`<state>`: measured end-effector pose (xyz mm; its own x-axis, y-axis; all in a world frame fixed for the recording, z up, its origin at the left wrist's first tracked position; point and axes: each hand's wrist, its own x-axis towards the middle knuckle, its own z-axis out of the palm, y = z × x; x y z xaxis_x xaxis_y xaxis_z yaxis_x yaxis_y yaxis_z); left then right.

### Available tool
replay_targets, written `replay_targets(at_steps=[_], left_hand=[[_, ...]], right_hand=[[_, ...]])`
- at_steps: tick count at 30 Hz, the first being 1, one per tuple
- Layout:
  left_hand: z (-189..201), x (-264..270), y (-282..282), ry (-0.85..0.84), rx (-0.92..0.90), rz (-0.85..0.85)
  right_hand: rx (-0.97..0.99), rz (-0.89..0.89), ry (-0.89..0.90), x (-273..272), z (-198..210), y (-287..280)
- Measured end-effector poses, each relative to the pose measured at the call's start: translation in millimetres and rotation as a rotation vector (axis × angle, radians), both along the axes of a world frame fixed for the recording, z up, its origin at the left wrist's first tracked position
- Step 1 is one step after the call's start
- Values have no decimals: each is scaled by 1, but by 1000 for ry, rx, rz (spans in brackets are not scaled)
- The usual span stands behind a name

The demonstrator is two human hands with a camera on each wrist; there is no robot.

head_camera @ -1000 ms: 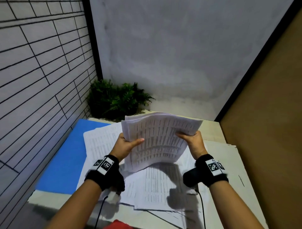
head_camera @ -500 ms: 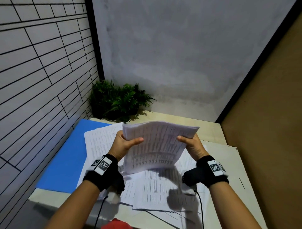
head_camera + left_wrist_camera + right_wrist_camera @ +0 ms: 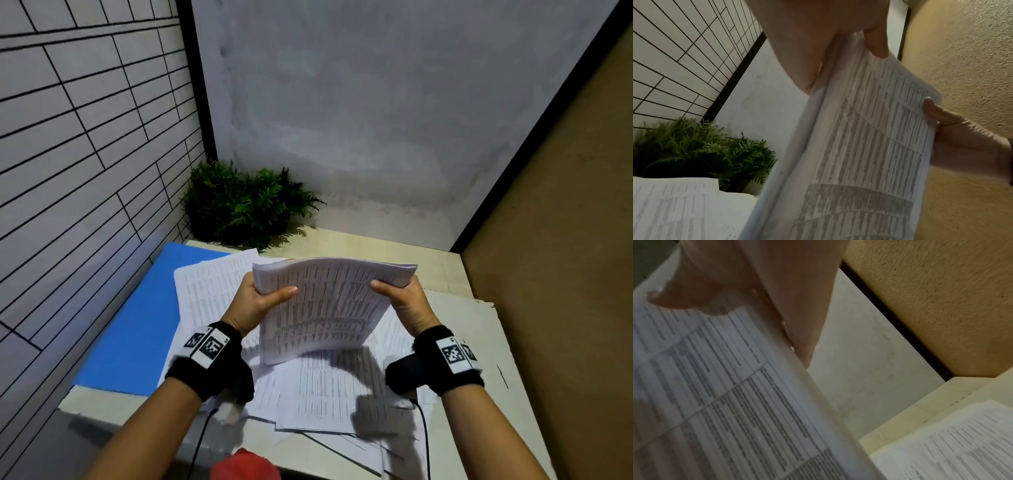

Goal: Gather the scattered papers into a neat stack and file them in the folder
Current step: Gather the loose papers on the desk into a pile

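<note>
A thick stack of printed papers [image 3: 325, 308] stands nearly upright above the table, its lower edge close to the sheets below. My left hand [image 3: 260, 301] grips its left side, thumb on the front page. My right hand [image 3: 400, 298] grips the right side the same way. The left wrist view shows the stack [image 3: 859, 154] edge-on with my left thumb over its top and my right hand [image 3: 962, 138] on the far side. More loose papers [image 3: 329, 387] lie spread on the table under the stack. A blue folder [image 3: 137, 322] lies flat at the left, partly under those sheets.
A green potted plant [image 3: 246, 205] stands in the back left corner. A tiled wall runs along the left, a tan wall [image 3: 565, 240] along the right. A flat cardboard sheet [image 3: 479, 335] covers the table's right side. Something red [image 3: 243, 466] sits at the near edge.
Both hands have lowered the stack toward the table, and its pages are more squared up than a second ago.
</note>
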<state>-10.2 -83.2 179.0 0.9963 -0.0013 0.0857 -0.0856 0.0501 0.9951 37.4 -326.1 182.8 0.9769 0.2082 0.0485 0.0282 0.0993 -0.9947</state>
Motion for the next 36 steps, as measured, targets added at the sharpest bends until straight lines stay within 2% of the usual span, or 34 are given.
replay_targets(at_steps=[8, 12, 14, 21, 25, 28, 32, 36], left_hand=[[7, -1, -6, 50, 82, 102], [18, -6, -5, 42, 98, 102], [21, -7, -5, 66, 78, 154], [17, -4, -3, 7, 103, 90], [7, -2, -2, 118, 92, 86], [-1, -4, -3, 238, 180, 36], [-1, -6, -5, 261, 237, 7], [1, -1, -2, 232, 229, 20]], right_hand=[[11, -38, -40, -1, 4, 4], [-46, -42, -68, 2, 12, 5], [-103, -57, -82, 4, 15, 5], [-182, -60, -103, 3, 16, -1], [-197, -60, -57, 0, 2, -2], [-206, -60, 15, -4, -15, -1], [-219, -50, 94, -8, -31, 1], [-182, -71, 84, -5, -28, -4]])
